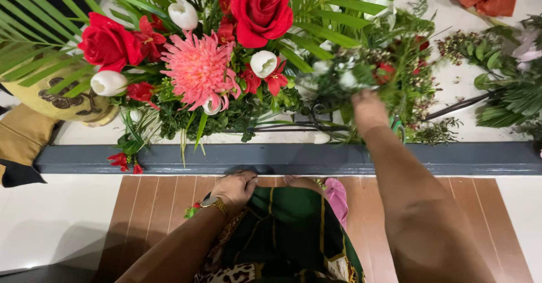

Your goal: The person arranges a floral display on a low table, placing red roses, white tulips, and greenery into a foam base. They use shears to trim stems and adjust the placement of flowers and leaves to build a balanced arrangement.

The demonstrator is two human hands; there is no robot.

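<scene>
Head view: right hand (368, 109) reaches into a leafy sprig bunch with small white and red blooms (361, 71), fingers hidden, grip unclear. Left hand (236, 186) rests curled on the green-clothed knee (288, 221). Just left stands the arrangement's pink chrysanthemum (199, 68) among red roses (261, 9).

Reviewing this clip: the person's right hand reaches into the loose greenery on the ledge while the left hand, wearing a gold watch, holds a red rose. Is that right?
Not quite. The head view shows the left hand with the gold watch resting low near the green cloth, holding no rose. The right hand does reach into the loose greenery on the ledge.
</scene>
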